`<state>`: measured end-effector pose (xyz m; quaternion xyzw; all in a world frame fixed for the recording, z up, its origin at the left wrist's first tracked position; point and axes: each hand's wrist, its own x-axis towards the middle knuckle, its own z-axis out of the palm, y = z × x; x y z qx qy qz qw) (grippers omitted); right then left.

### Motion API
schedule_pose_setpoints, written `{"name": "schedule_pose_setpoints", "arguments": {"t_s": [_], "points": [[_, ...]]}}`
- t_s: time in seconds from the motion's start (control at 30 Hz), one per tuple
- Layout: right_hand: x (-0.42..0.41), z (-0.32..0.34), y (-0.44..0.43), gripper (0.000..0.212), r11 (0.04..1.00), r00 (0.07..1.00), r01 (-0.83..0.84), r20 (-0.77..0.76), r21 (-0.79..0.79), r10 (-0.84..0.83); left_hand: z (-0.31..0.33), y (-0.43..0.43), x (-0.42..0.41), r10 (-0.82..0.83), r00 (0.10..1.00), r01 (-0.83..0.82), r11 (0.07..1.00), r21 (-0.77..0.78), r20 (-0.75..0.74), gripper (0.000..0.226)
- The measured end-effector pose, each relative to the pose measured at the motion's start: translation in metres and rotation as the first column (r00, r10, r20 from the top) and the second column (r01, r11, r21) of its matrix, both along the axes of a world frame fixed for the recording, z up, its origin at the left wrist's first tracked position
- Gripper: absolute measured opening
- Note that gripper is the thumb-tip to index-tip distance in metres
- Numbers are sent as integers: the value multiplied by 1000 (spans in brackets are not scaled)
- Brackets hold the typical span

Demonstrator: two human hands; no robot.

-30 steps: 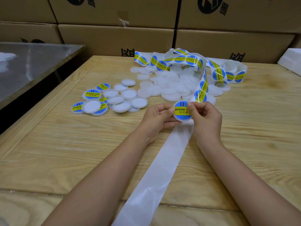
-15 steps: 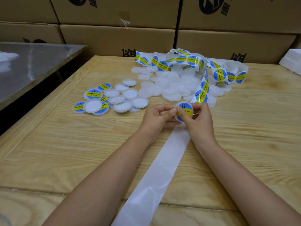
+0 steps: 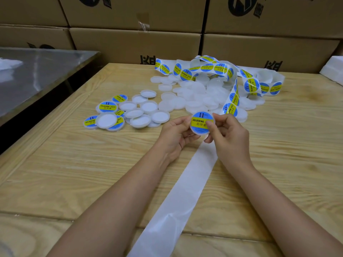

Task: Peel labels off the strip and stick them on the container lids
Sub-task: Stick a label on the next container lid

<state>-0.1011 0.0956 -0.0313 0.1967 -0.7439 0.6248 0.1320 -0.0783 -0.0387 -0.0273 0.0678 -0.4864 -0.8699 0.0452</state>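
Observation:
Both hands hold one round white lid (image 3: 201,123) with a blue and yellow label stuck on its top, above the middle of the wooden table (image 3: 74,173). My left hand (image 3: 174,134) grips its left edge. My right hand (image 3: 226,134) pinches its right side, thumb pressing on the label. The label strip (image 3: 230,108) runs from behind the lid up to a tangled heap at the back. Its bare white backing (image 3: 185,197) trails toward me between my forearms.
A pile of plain white lids (image 3: 194,97) lies under the strip. To the left sits a cluster of lids (image 3: 118,115), some labelled, some upside down. Cardboard boxes (image 3: 133,45) wall the back; a steel table (image 3: 33,75) stands left; white foam (image 3: 332,69) at far right.
The labelled lid has turned to face me more squarely. My right thumb has slid across the label, and both hands sit slightly closer together.

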Motion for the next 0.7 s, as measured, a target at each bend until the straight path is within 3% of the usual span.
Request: {"name": "schedule_pose_setpoints", "arguments": {"t_s": [0.2, 0.4, 0.53, 0.6, 0.7], "points": [[-3, -1, 6, 18, 997, 997, 70, 32, -18, -69, -2, 5, 2, -18, 1000, 13, 964, -266, -18, 21], [-9, -7, 5, 25, 991, 988, 125, 102, -50, -120, -5, 6, 1, 1, 1000, -9, 954, -300, -29, 16], [-16, -11, 7, 22, 981, 978, 191, 91, -18, -189, -7, 3, -3, 155, 982, -187, 891, -413, -110, 11], [-21, -11, 10, 23, 975, 971, 224, 91, -16, -221, -5, -6, -4, 302, 928, -371, 784, -497, -216, 12], [-29, -12, 19, 25, 959, 969, 238, 34, 154, -246, 2, -35, -3, 396, 796, -603, 449, -660, -457, 9]]}}
